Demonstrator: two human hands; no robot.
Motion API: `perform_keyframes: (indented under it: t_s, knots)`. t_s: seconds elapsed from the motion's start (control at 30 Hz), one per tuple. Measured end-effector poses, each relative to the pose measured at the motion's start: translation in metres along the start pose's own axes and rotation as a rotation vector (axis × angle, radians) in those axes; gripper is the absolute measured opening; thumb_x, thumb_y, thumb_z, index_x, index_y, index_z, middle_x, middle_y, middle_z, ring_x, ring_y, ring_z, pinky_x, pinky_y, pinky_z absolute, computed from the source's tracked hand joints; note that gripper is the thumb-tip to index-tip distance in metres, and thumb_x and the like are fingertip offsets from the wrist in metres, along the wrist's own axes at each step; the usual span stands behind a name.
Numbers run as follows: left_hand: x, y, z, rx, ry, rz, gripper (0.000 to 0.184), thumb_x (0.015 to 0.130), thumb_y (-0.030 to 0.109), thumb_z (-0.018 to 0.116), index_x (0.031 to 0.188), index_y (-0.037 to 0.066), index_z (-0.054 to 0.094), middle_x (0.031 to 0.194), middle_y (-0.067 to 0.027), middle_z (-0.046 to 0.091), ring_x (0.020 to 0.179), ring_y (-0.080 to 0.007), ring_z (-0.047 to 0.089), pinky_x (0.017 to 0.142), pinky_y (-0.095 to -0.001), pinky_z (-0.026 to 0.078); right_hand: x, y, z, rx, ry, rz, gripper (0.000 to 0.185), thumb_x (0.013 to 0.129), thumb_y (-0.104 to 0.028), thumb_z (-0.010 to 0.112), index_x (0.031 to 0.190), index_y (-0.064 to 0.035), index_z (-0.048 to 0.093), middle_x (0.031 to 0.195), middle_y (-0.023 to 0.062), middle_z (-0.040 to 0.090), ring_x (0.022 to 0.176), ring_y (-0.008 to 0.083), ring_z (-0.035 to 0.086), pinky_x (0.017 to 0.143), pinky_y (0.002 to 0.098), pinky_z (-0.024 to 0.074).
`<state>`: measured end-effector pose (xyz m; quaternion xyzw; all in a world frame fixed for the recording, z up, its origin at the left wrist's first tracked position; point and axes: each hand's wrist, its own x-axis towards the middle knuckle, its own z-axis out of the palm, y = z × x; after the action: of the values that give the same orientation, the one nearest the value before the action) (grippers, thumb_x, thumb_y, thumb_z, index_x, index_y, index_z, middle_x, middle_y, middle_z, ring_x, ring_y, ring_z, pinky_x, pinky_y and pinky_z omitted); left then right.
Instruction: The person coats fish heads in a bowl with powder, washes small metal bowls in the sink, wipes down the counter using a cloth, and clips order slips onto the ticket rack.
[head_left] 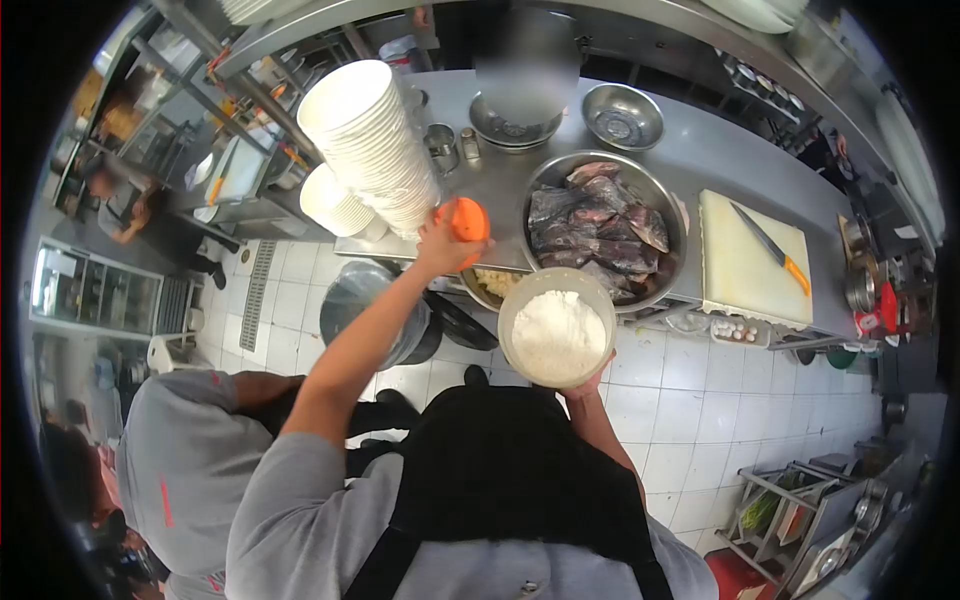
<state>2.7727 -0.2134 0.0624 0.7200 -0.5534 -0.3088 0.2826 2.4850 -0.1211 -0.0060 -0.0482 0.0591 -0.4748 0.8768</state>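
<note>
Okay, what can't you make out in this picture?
All in the head view:
Right hand: mostly hidden by the powder tub.
Pale pieces: partly covered by that tub.
Stacked bowls: back part lost behind blurring.
Top-right dish: cut off by the top edge.

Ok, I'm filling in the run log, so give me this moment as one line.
left hand: gripping orange item | right hand: holding tub of white powder | fish pieces: in steel bowl
</note>
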Motion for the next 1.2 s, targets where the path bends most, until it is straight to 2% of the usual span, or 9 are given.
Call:
perform_keyframes:
  t_s: [0.03,0.13,0.27,0.47,0.73,0.8,0.97,1.03,1.2]
  knots:
    - [0.008,-0.005,0.013,0.438,0.171,-0.070,0.093,0.069,0.054,0.070,0.142,0.017,0.025,0.133,-0.0209,0.030,0.124,-0.0379,0.031,0.097,-0.0546,0.032,-0.002,0.000,0.004,0.143,-0.081,0.018,0.093,0.073,-0.074,0.042,0.141,-0.0127,0.027,0.143,0.0127,0.032,0.128,0.0347,0.036,0.104,0.0515,0.0320]
    - [0.034,-0.024,0.043,0.324,0.160,-0.096,0.096,0.064,0.057,0.072,0.140,0.018,0.030,0.141,-0.0245,0.013,0.131,-0.0460,0.010,0.095,-0.0655,0.023,-0.016,-0.003,0.012,-0.234,0.211,-0.047,0.090,0.076,-0.072,0.041,0.141,-0.0114,0.028,0.143,0.0131,0.032,0.128,0.0343,0.036,0.104,0.0509,0.0321]
    - [0.050,-0.056,0.059,0.552,0.258,0.059,0.082,0.070,0.053,0.068,0.136,0.016,0.037,0.133,-0.0281,0.028,0.127,-0.0449,0.021,0.097,-0.0607,0.025,-0.016,0.004,-0.001,-0.187,0.254,-0.015,0.089,0.077,-0.071,0.041,0.141,-0.0107,0.028,0.143,0.0135,0.032,0.128,0.0342,0.036,0.104,0.0506,0.0320]
    - [-0.091,0.059,-0.047,-0.792,-0.312,-0.194,0.045,0.093,0.042,0.046,0.108,0.000,0.049,0.084,-0.0071,0.058,0.068,-0.0165,0.060,0.051,-0.0280,0.052,0.002,0.005,0.036,-0.147,0.155,0.115,0.085,0.080,-0.067,0.041,0.140,-0.0091,0.028,0.142,0.0150,0.033,0.128,0.0341,0.036,0.105,0.0496,0.0318]
    - [-0.173,0.045,-0.046,-0.733,-0.169,-0.121,0.007,0.082,-0.001,0.047,0.089,-0.002,0.045,0.078,-0.0081,0.054,0.064,-0.0146,0.060,0.042,-0.0270,0.052,0.048,0.019,0.029,-0.147,0.158,0.541,0.059,0.086,-0.045,0.051,0.131,-0.0073,0.043,0.132,0.0145,0.047,0.121,0.0278,0.046,0.102,0.0440,0.0363]
    - [-0.181,0.032,-0.048,-0.757,-0.068,-0.144,0.005,0.081,-0.002,0.045,0.085,-0.002,0.042,0.074,-0.0082,0.053,0.059,-0.0155,0.060,0.039,-0.0274,0.050,0.045,0.006,0.044,-1.342,0.115,-0.001,0.031,0.087,-0.017,0.054,0.115,-0.0042,0.056,0.114,0.0108,0.059,0.106,0.0209,0.055,0.094,0.0358,0.0428]
    - [-0.193,0.009,-0.047,-0.598,0.089,-0.223,0.012,0.080,-0.001,0.044,0.075,0.001,0.033,0.058,-0.0098,0.047,0.043,-0.0193,0.059,0.034,-0.0291,0.047,0.053,0.019,0.150,-1.598,-0.293,0.110,0.025,0.088,-0.011,0.052,0.109,0.0031,0.056,0.103,0.0124,0.061,0.101,0.0235,0.057,0.089,0.0353,0.0450]
    - [-0.195,0.010,-0.048,-0.585,0.072,-0.232,0.009,0.080,-0.002,0.043,0.077,0.001,0.036,0.062,-0.0073,0.046,0.042,-0.0181,0.056,0.034,-0.0286,0.047,0.068,0.052,0.158,-2.059,-0.860,0.202,0.033,0.084,-0.009,0.056,0.114,0.0027,0.053,0.108,0.0177,0.057,0.103,0.0333,0.055,0.092,0.0378,0.0433]
    - [-0.194,0.002,-0.038,-0.700,0.166,-0.245,0.012,0.079,0.000,0.045,0.073,0.001,0.035,0.061,-0.0087,0.046,0.046,-0.0177,0.058,0.035,-0.0301,0.049,0.088,0.090,0.125,-2.364,-0.954,0.164,0.049,0.078,-0.019,0.060,0.117,0.0064,0.047,0.125,0.0242,0.044,0.116,0.0393,0.043,0.095,0.0409,0.0400]
